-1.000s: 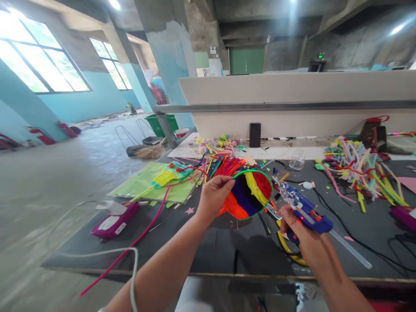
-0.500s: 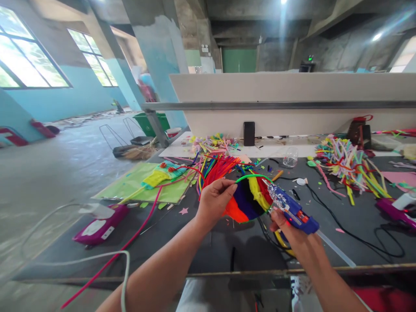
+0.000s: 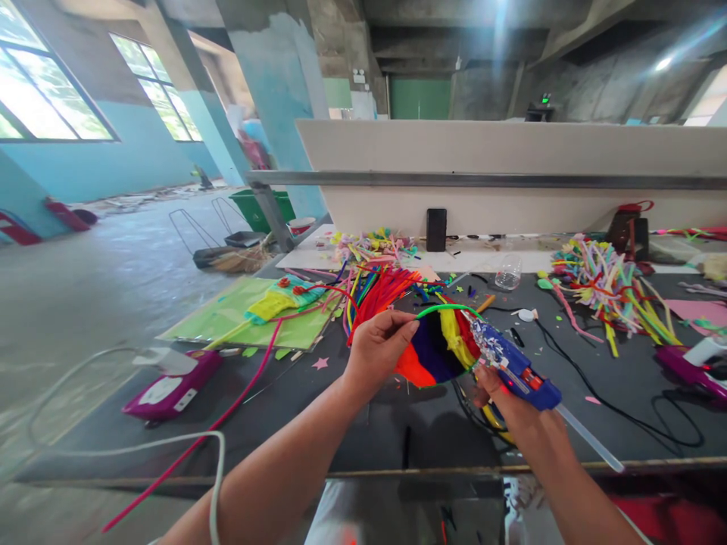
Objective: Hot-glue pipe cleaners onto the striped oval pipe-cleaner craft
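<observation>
Left hand: the bare left hand (image 3: 379, 350), thumb and fingertips pinched together on the upper left edge of the striped piece.
Striped piece: a round, fuzzy panel with orange, dark blue, black, yellow and red bands (image 3: 436, 350) — raised over the dark grey table (image 3: 363, 446), between the two hands.
Rim: a bright green fuzzy stem (image 3: 446, 307) curving along the top of the panel.
Right hand: the bare right hand (image 3: 508, 405), fingers curled round the grip of the glue gun.
Glue gun: a blue plastic gun with a whitish, flecked front (image 3: 519, 372), its front end at the panel's right edge; whether it touches cannot be told. A translucent glue stick (image 3: 591, 439) juts from its back.
Behind the panel: a fanned bundle of red, blue and yellow fuzzy stems (image 3: 387, 294).
Left side: a yellow-and-turquoise fuzzy piece with red details (image 3: 278, 300), lying on a light green sheet (image 3: 219, 309); nearer, a magenta power strip (image 3: 170, 392) and a long pink-red stem (image 3: 196, 445). A small pink star (image 3: 320, 363) lies between the sheet and the left hand.
Far side: a black phone (image 3: 436, 230) upright against the pale board (image 3: 511, 208) — a clear plastic cup (image 3: 507, 273) to its right.
Right side: a large heap of many-coloured stems (image 3: 599, 284).
</observation>
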The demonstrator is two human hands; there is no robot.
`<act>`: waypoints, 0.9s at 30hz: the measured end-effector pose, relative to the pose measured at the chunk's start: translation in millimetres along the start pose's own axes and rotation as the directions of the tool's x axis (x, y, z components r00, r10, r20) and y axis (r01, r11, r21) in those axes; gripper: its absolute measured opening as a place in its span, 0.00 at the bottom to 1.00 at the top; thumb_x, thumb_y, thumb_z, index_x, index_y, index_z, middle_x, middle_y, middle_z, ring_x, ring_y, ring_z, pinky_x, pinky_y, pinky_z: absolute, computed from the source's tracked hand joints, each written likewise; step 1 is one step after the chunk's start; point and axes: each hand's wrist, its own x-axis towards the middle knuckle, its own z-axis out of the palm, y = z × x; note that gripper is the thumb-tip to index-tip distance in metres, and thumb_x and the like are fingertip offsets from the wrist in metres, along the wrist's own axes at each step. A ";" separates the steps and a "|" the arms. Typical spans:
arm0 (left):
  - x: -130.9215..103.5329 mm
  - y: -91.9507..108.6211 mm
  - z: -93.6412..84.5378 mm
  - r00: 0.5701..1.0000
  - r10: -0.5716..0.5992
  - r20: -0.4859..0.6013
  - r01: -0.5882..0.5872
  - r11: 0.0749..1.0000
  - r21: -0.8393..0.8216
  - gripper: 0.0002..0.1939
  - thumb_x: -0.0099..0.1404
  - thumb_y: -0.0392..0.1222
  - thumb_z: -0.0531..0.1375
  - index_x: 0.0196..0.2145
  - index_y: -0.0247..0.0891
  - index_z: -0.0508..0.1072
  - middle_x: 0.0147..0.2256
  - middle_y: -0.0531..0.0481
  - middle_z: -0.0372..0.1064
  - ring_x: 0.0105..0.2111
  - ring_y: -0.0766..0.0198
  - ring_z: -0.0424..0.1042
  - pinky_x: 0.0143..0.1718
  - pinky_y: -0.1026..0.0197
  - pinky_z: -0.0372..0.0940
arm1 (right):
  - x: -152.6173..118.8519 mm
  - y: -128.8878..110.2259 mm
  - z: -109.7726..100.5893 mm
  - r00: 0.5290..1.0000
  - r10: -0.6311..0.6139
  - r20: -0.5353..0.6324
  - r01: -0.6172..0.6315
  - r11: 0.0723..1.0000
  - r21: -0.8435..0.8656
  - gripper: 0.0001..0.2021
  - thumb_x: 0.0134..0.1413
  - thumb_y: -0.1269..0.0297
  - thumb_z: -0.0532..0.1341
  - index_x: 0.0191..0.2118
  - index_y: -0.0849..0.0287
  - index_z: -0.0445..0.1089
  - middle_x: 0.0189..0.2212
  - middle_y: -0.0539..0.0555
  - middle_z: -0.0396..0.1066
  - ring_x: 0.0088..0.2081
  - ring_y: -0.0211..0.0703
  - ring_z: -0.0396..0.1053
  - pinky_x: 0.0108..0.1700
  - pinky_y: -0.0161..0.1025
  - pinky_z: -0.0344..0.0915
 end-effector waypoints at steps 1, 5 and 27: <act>-0.3 0.5 0.1 1.000 -0.002 -0.002 0.002 1.000 -0.002 0.08 0.57 0.43 0.64 0.32 0.36 0.78 0.25 0.51 0.72 0.25 0.68 0.67 0.27 0.67 0.62 | 1.7 1.8 -0.4 1.000 -0.003 0.012 0.003 1.000 -0.004 0.19 0.42 0.41 0.61 0.20 0.52 0.72 0.21 0.53 0.76 0.24 0.49 0.72 0.24 0.43 0.64; -1.7 2.1 0.2 1.000 0.007 0.008 -0.007 1.000 0.000 0.08 0.57 0.43 0.64 0.32 0.36 0.78 0.26 0.51 0.73 0.26 0.68 0.68 0.28 0.67 0.62 | 5.4 4.1 -2.6 0.999 0.021 0.050 -0.021 1.000 -0.001 0.17 0.40 0.43 0.63 0.21 0.52 0.73 0.20 0.54 0.76 0.27 0.52 0.74 0.26 0.44 0.67; -5.4 7.1 3.2 0.999 0.033 0.010 -0.034 0.999 0.021 0.07 0.57 0.42 0.64 0.32 0.36 0.78 0.26 0.50 0.73 0.26 0.67 0.69 0.28 0.67 0.62 | -1.3 0.7 0.4 0.999 -0.040 -0.004 0.040 0.999 -0.029 0.19 0.43 0.41 0.61 0.21 0.53 0.72 0.17 0.53 0.74 0.24 0.50 0.72 0.26 0.43 0.64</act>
